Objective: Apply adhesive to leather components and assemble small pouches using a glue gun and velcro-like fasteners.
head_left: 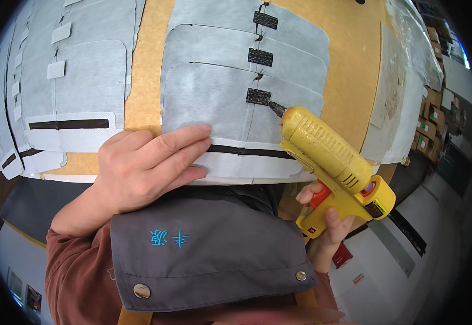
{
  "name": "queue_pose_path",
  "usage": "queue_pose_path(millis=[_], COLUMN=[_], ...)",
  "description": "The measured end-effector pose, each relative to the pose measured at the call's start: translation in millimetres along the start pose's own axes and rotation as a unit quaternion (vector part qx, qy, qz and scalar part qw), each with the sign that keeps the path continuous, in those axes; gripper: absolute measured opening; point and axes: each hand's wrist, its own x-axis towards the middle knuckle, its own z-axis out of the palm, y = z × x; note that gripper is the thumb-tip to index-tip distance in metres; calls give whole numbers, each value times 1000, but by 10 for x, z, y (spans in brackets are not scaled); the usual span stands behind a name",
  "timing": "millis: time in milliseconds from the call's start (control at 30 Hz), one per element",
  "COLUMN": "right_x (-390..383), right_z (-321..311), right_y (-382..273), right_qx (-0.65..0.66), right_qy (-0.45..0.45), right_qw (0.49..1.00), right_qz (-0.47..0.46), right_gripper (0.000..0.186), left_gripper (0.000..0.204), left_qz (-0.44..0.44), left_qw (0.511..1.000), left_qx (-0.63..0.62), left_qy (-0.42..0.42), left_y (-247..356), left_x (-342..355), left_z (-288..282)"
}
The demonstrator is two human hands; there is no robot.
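Glue gun [331, 162], yellow with an orange trigger, sits in the right hand [325, 222], which is clenched round its grip with a finger on the trigger. Its dark nozzle touches, or all but touches, the nearest black mesh patch [258, 96] on the front grey fabric sheet [209, 103]. The left hand [146, 165] lies flat, fingers spread, pressing down the lower edge of that sheet near its black strip [247, 150]; it grasps nothing.

Three grey sheets lie overlapped in this middle stack on the brown tabletop [144, 81], each showing one black mesh patch along a centre seam: the near one, a second [260, 57] behind it and a third [266, 20] at the far end. All three patches appear to be in place already, so the gluing in this stack looks well along, with the nozzle at the nearest patch; whether glue is coming out cannot be told.

To the left, a separate stack of grey sheets [84, 76] carries small white tabs rather than black patches. Those look not yet patched, so a good share of the work seems left. Cardboard boxes [431, 116] stand at the far right.
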Motion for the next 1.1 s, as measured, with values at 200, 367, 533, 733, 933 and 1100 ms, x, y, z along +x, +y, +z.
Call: queue_pose_path(millis=[200,367,533,733,933,1100], right_x=[28,103,111,99,16,0], right_z=[99,47,40,-7,-6,-37], right_y=[-6,13,25,67,101,111], right_qx=[16,82,69,48,99,113], right_qy=[8,-74,-55,-36,-37,-36], right_qw=[1000,994,996,998,994,993], right_qz=[-4,25,15,-4,8,19], right_gripper=[69,66,64,64,64,64], left_gripper=[39,39,39,40,42,43], left_qz=[2,0,1,2,-1,-4], left_qw=[1000,1000,1000,1000,1000,1000], left_qx=[-2,4,3,7,14,16], left_qy=[-3,-5,-6,-4,-12,-11], left_y=[1,7,-3,-5,8,17], left_x=[-4,-4,-21,-32,-13,-9], left_z=[10,-5,-5,-11,-14,5])
